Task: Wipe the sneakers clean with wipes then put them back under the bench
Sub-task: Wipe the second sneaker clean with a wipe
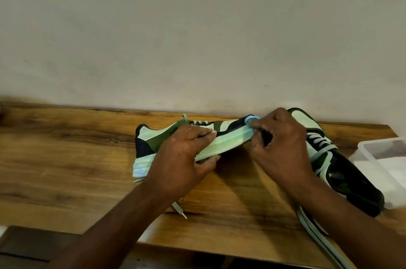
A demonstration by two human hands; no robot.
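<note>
Head view: the wiping step is in hand. In the middle of the frame one sneaker lies on its side on the wooden worktop, its pale green sole facing the camera, heel at the left, toe at the right. The left hand grips it at mid-length, fingers curled over the upper and thumb under the sole edge, steadying it. The right hand pinches a small blue wipe between fingertips and thumb and presses it to the toe end of that sneaker. The second sneaker lies at the right of the frame, toe toward the wall, just behind the right hand and partly hidden by the forearm. A clear plastic tub with something white inside sits at the right edge, touching or just beside that second sneaker.

The job looks to be at an early or middle stage: both sneakers are on the worktop, none under it. The next move probably calls for dragging the wipe along the sole edge while the left hand keeps the sneaker from sliding, then turning it to reach the other side.
</note>
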